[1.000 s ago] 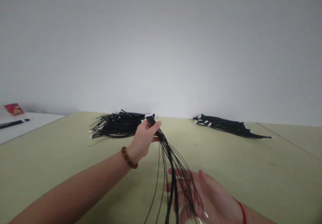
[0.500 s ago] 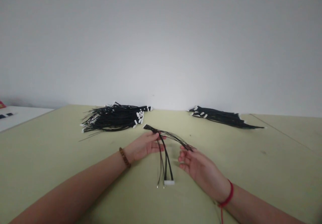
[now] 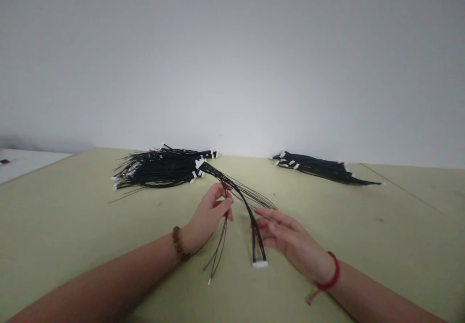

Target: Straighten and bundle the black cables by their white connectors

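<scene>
A black wire harness [image 3: 238, 186] is spread between my hands, its upper white connector [image 3: 199, 164] overlapping the pile behind it. My left hand [image 3: 212, 207] is closed, thumb and fingers pinching a few thin wires of the harness, whose loose ends dangle below. Thicker black leads hang to a white connector [image 3: 260, 264] at the lower end. Beside those leads, my right hand [image 3: 286, 233] has its fingers apart, fingertips against or just behind them; exact contact is unclear. Other thin wires stretch rightward above the right index finger.
A large pile of black wire harnesses [image 3: 163, 170] with white connectors lies at the back left of the pale green table [image 3: 174, 289]. A smaller harness pile [image 3: 316, 168] lies at the back right, near the wall [image 3: 232, 71]. A white surface [image 3: 29, 161] adjoins at far left.
My left hand has separated some thin wires downward and left. The thicker leads with the lower connector have shifted right, near my right hand, whose fingers have spread. The harness's upper end moved up and left.
</scene>
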`<action>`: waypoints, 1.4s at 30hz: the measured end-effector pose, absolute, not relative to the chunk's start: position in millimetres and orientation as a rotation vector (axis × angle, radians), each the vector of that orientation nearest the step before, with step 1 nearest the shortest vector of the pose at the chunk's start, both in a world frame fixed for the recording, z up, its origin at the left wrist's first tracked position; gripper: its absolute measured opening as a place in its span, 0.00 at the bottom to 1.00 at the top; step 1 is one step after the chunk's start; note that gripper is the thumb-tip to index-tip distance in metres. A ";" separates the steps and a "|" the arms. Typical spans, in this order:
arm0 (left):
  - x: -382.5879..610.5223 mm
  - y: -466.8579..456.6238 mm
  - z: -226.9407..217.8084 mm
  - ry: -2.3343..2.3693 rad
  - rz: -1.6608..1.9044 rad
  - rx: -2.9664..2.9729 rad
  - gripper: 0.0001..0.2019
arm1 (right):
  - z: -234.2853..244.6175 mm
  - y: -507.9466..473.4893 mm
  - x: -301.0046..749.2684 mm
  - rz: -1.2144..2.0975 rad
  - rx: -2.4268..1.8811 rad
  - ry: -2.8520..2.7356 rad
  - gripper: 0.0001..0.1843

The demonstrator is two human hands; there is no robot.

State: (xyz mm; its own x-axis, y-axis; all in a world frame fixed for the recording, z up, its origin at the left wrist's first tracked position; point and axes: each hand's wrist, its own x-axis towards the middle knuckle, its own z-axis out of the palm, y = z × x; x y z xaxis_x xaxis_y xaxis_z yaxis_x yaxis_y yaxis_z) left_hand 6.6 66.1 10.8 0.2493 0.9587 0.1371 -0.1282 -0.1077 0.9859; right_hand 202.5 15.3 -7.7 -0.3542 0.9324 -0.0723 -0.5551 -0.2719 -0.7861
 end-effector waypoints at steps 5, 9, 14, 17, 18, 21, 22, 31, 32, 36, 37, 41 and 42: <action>8.6 57.8 14.0 0.870 1.257 1.384 0.07 | -5.0 -1.9 190.5 1.950 -0.563 -0.870 0.24; 7.6 59.4 14.6 0.897 1.333 1.370 0.07 | -1.9 -0.2 193.4 1.935 -0.603 -0.840 0.20; 6.9 62.9 13.4 0.917 1.367 1.344 0.12 | -6.4 0.4 186.8 1.794 -0.831 -0.963 0.29; 5.7 64.8 12.1 0.934 1.377 1.336 0.16 | -12.4 3.6 186.0 1.524 -1.033 -1.089 0.30; 5.1 65.3 11.5 0.937 1.368 1.343 0.15 | -13.9 5.6 187.7 1.411 -1.096 -1.148 0.29; 3.6 65.6 9.7 0.919 1.311 1.396 0.12 | -14.2 12.8 197.3 1.044 -1.223 -1.363 0.21; 3.4 65.3 9.1 0.908 1.296 1.415 0.12 | -13.1 15.4 201.2 0.921 -1.240 -1.432 0.18; 4.6 61.2 6.3 0.922 1.209 1.507 0.09 | -9.0 28.6 222.0 0.115 -1.215 -1.778 0.08; 4.5 60.8 6.2 0.931 1.189 1.520 0.07 | -9.8 27.3 221.4 0.079 -1.205 -1.820 0.09; 5.0 55.9 7.1 0.964 1.084 1.593 0.05 | -10.1 17.6 216.1 -0.006 -1.152 -1.981 0.10; 5.8 53.7 7.2 0.964 1.056 1.614 0.06 | -9.3 15.3 214.1 -0.031 -1.150 -1.999 0.10; 11.1 42.7 5.5 0.911 0.944 1.715 0.07 | -0.2 12.0 202.2 -0.092 -1.194 -2.028 0.13; 12.3 40.0 5.1 0.889 0.918 1.743 0.07 | 4.2 12.8 198.4 -0.088 -1.210 -2.028 0.13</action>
